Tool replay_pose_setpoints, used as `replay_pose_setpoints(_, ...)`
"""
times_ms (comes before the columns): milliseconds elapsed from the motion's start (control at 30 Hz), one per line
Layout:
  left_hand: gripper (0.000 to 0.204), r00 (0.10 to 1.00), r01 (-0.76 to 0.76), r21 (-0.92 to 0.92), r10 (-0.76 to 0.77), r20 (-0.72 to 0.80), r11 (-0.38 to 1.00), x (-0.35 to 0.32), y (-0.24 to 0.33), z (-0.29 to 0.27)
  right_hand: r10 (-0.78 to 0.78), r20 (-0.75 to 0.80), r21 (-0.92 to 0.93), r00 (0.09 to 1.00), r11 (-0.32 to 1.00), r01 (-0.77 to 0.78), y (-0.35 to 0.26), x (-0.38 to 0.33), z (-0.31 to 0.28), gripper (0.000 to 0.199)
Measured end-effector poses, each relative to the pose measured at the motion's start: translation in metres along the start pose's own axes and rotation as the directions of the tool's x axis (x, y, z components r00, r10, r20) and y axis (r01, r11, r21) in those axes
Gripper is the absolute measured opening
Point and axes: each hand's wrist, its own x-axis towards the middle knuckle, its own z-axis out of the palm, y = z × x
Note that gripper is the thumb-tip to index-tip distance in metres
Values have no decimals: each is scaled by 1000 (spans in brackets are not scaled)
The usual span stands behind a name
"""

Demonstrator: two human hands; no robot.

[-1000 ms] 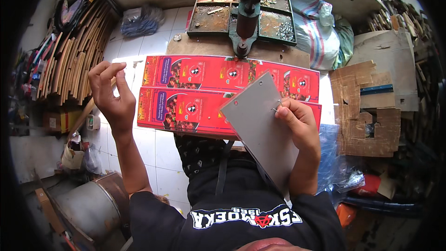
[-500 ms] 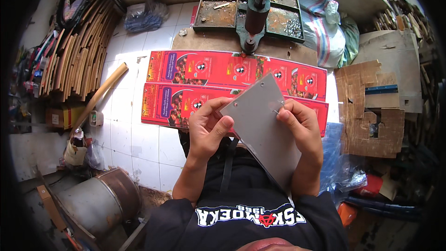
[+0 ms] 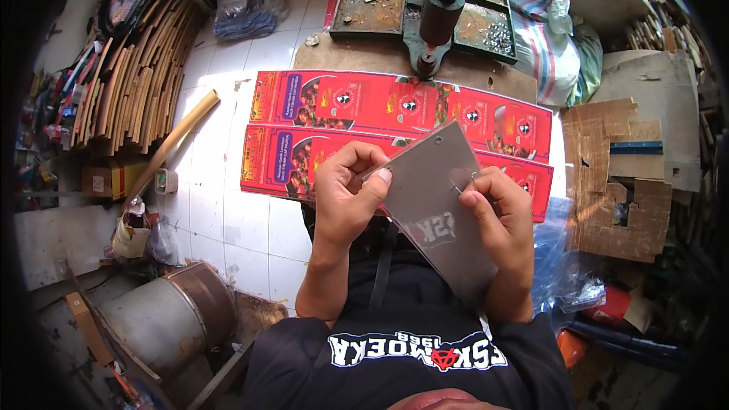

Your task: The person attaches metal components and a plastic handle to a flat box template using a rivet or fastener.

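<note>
Between both hands I hold a glossy grey panel (image 3: 425, 197) at a slant; its surface mirrors my shirt. A small round metal eyelet (image 3: 438, 140) sits near its upper corner. My left hand (image 3: 345, 193) is closed on the left edge, thumb on the face at the other corner and fingers behind. My right hand (image 3: 501, 209) is closed by the right edge, pinching a thin bent metal wire (image 3: 472, 177) against the panel. Beyond the hands lie red printed sheets (image 3: 395, 102) with food pictures, partly hidden by my hands and the panel.
A dark green hand press (image 3: 429, 53) stands at the back, between metal trays (image 3: 372, 11) of small metal parts. Stacked cardboard (image 3: 140, 76) is at left with a tube (image 3: 175, 133). A metal drum (image 3: 171, 304) lies lower left; cut cardboard (image 3: 607, 182) is at right.
The panel has tilted and now reflects my shirt. My left thumb has moved over the corner eyelet. The whole scene has shifted slightly right in view; the right hand keeps its pinch on the wire.
</note>
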Motion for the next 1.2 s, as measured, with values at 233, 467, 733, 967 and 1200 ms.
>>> replay_pose_setpoints(233, 10, 999, 41, -31, -40, 29, 999, 2, 2, -2, 2, -15, -6, 1000, 1000, -2, -5, -1, 3, 12)
replay_pose_setpoints(467, 8, 999, 45, -19, -46, 0, 999, 2, -1, -2, -3, -12, 2, 1000, 1000, 3, -3, -1, 5, 12)
replay_pose_setpoints(733, 34, 986, -153, 41, 155, -65, 987, 5, -8, 3, 143, 133, 332, 981, 926, -180, 27, 10, -4, 16)
replay_pose_setpoints(967, 41, 974, -225, -9, 225, -18, 974, 5, -4, -10, 191, 299, 676, 935, 650, -349, 52, 17, -13, 24)
replay_pose_setpoints(1200, 37, 782, -621, 367, 512, 357, 693, 1, 31, 8, 98, 476, 728, 874, 513, -455, 46, 9, -9, 24)
